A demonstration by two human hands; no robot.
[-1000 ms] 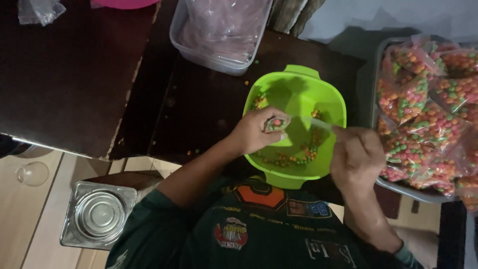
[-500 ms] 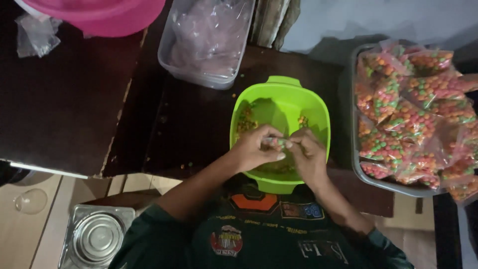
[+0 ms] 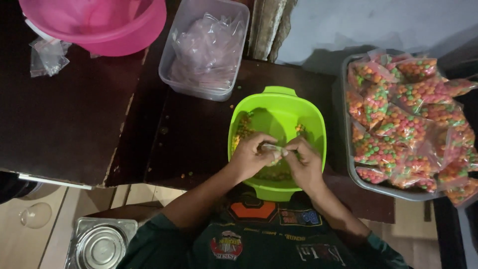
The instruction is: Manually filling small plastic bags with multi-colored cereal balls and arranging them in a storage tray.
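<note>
dark desk under it all, grey tray of filled candy packets on my right, green tub in front. left hand and right hand both pinch the small plastic packet over the tub; best keep the mouth high, twist tight.

Dim, uneven light with deep shadow at the dark edges, mild softness, no glare.

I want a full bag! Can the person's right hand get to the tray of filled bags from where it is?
Probably yes. The tray sits just right of the green bowl, with nothing between it and the right hand. But that hand and the left hand both pinch a small bag.
</note>
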